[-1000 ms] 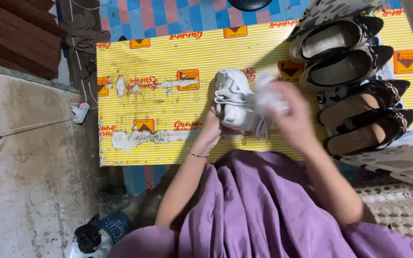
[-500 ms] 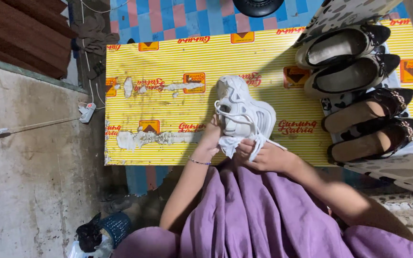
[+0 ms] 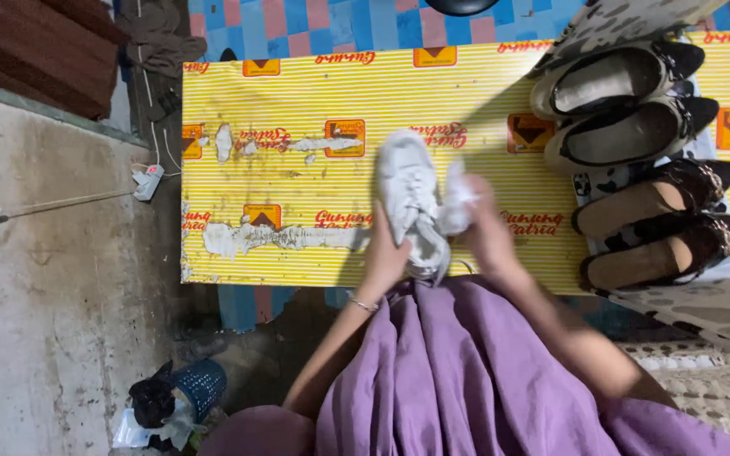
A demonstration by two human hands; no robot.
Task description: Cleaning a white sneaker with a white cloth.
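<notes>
Near the centre of the frame, the left hand [image 3: 384, 253] grips the heel end of a white lace-up sneaker [image 3: 411, 198], fingers closed around it, above the yellow striped cardboard sheet [image 3: 297, 110]. The right hand [image 3: 487, 228] presses a crumpled white cloth [image 3: 456, 201] against the sneaker's side, fingers closed on the cloth. Grey smudges show on the sneaker near the heel, so wiping looks unfinished. Two pairs of black pointed flats [image 3: 635, 160] crowd the right; the cardboard's left half offers open room, its near edge meeting the purple skirt [image 3: 466, 371].
</notes>
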